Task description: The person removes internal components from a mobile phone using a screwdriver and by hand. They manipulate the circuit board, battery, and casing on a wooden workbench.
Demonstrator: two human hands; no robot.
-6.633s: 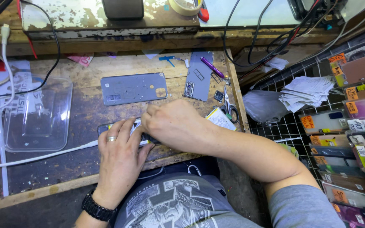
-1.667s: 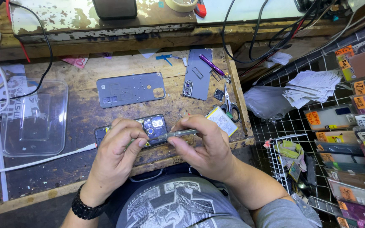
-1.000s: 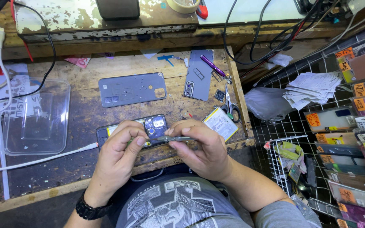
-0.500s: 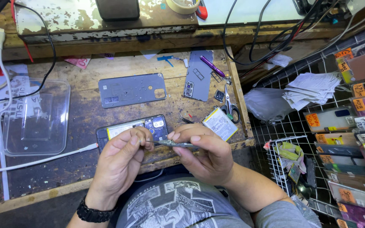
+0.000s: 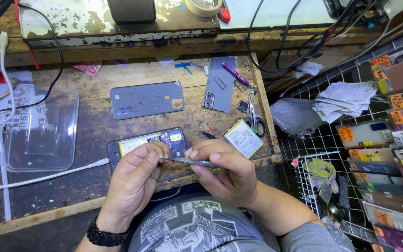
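Note:
My right hand (image 5: 227,175) grips a thin metal screwdriver (image 5: 193,162) that lies level, its tip pointing left. My left hand (image 5: 134,184) pinches at that tip with thumb and forefinger; whether a screw is between the fingers is too small to tell. Both hands hover at the near edge of the wooden bench (image 5: 94,200). Just behind them lies an opened phone (image 5: 136,142) with its battery and circuit board showing. A grey back cover (image 5: 146,99) rests farther back on the bench.
A clear plastic tray (image 5: 40,128) sits at the left, a white cable (image 5: 38,177) runs across the bench. A second grey cover (image 5: 220,86), purple pen (image 5: 235,74), scissors (image 5: 254,116) and a loose battery (image 5: 243,138) lie right. Wire racks of phone cases (image 5: 383,140) stand beyond the bench's right edge.
My hands have lifted off the opened phone and drawn toward me. The screwdriver has come from the phone to level between both hands, and my left fingers now pinch its tip.

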